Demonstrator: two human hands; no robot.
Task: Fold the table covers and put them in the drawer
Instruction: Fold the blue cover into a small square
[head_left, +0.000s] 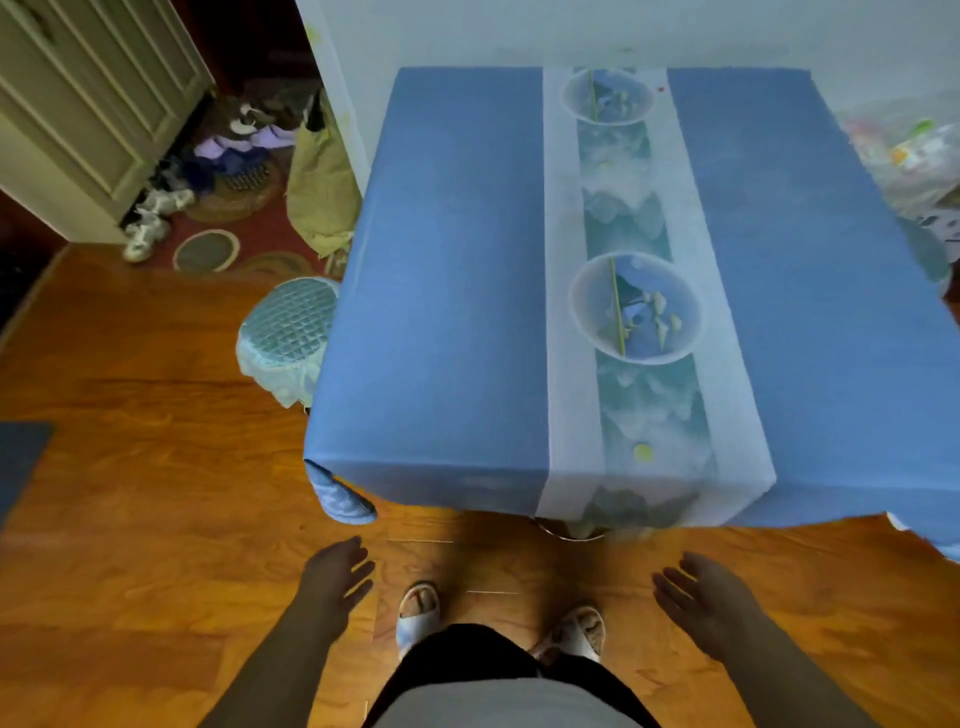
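1. I see my left hand (335, 577) and right hand (698, 597) apart, fingers relaxed, holding nothing, just short of the counter's near edge.
2. The blue cloth table cover with pale printed centre band (441, 270) lies spread flat over the counter ahead; the band runs lengthwise away from me.

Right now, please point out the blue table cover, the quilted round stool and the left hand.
blue table cover (452, 291), head view, left blue panel.
quilted round stool (291, 325), head view, seat top.
left hand (335, 574), head view, back of hand.

dim, soft indoor light with a bluish cast; the blue table cover (441, 270) is evenly lit, without glare. both forearms and hands read dark. wide-angle bending curves the frame edges, and the far right corner smears into blur.
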